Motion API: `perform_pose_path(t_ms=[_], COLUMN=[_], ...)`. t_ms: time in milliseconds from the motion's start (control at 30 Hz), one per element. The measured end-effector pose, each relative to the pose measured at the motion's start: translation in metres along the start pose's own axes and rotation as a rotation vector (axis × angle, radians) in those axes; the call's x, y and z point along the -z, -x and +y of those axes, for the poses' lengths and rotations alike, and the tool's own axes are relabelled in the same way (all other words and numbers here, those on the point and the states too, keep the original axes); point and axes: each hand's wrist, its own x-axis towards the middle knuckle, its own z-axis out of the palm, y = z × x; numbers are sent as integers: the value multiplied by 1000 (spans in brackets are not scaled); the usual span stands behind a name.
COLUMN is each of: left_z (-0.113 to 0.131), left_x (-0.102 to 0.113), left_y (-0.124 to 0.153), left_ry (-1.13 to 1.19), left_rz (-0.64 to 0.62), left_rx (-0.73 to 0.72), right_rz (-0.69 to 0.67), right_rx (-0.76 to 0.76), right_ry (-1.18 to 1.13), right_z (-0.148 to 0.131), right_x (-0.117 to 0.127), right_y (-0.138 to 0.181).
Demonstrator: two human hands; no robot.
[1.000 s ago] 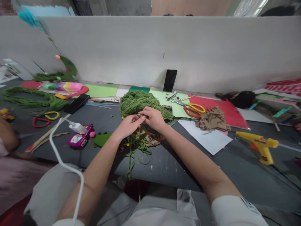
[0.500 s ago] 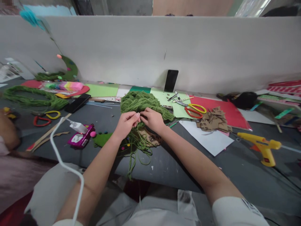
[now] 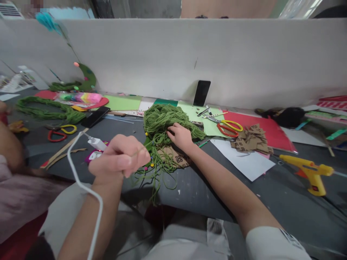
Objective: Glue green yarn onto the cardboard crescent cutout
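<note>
A big heap of green yarn point(image 3: 165, 117) lies in the middle of the table, with loose strands trailing off its front edge. My left hand point(image 3: 119, 155), raised close to the camera, is closed in a fist around a thin strand of the yarn that runs back toward the heap. My right hand point(image 3: 179, 136) rests at the front of the heap, its fingers curled into the yarn; the fingertips are partly hidden. Printed brown cardboard point(image 3: 179, 159) shows beneath the loose strands. Small coloured pompoms point(image 3: 151, 165) peek out beside them.
Scissors point(image 3: 229, 126), cardboard scraps point(image 3: 252, 139), white paper point(image 3: 241, 159) and a yellow glue gun point(image 3: 306, 168) lie at right. A phone point(image 3: 202, 92) leans on the partition. Leftward are more scissors point(image 3: 62, 132), another phone point(image 3: 95, 116) and a white cable point(image 3: 89, 189). Another person's arm point(image 3: 11, 151) is at far left.
My left hand has pulled away from the right one, toward the camera and leftward, drawing out a yarn strand. My right hand stays at the heap. The view has shifted slightly left.
</note>
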Motion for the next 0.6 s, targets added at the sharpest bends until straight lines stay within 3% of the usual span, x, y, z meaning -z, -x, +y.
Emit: perform_pose_path(t_ms=[167,267,300,367,467,600], left_z=[-9,-10,-13,-23,-45,-73], left_x=[6,9,10,13,19,25], left_y=[0,0,1,4,3,-10], left_ry=[-116,-346,-464,-738,-1059,-1009], left_rz=[-188,-356,-356,-218,100,269], left_rx=[250,522,622,767,791,751], right_rz=[67,78,85,98,116,128], right_rx=[45,69,75,83,101,169], right_ry=[-129,-185,-203,-233,-257,-286], right_z=[-6,-7,-7,-5,-2,1], right_x=[2,6,7,10,13,13], right_y=[1,1,1,1,2,2])
